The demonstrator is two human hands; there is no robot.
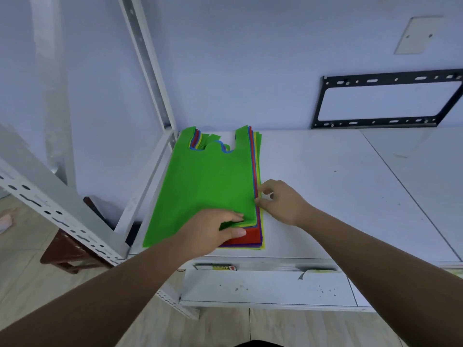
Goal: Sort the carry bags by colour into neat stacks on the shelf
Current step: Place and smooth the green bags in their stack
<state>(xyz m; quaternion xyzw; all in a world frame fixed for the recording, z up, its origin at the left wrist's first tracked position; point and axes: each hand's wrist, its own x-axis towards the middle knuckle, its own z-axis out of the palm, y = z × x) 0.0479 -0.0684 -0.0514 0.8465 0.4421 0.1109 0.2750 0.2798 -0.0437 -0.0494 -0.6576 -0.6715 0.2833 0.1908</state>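
One mixed pile of flat carry bags lies at the left end of the white shelf (325,186). A green bag (208,186) is on top; red (246,236), blue, purple and yellow edges show beneath it. My left hand (213,231) pinches the green bag's near right corner and lifts it off the red bag (246,236) below. My right hand (280,199) rests at the pile's right edge, its fingertips touching the layered bag edges. Whether those fingers grip a bag is unclear.
A white perforated upright (150,63) stands behind the pile and a slanted white beam (57,216) crosses at left. A black metal frame (385,101) leans on the wall at back right. A lower shelf (265,289) and a brown stool (70,249) sit below.
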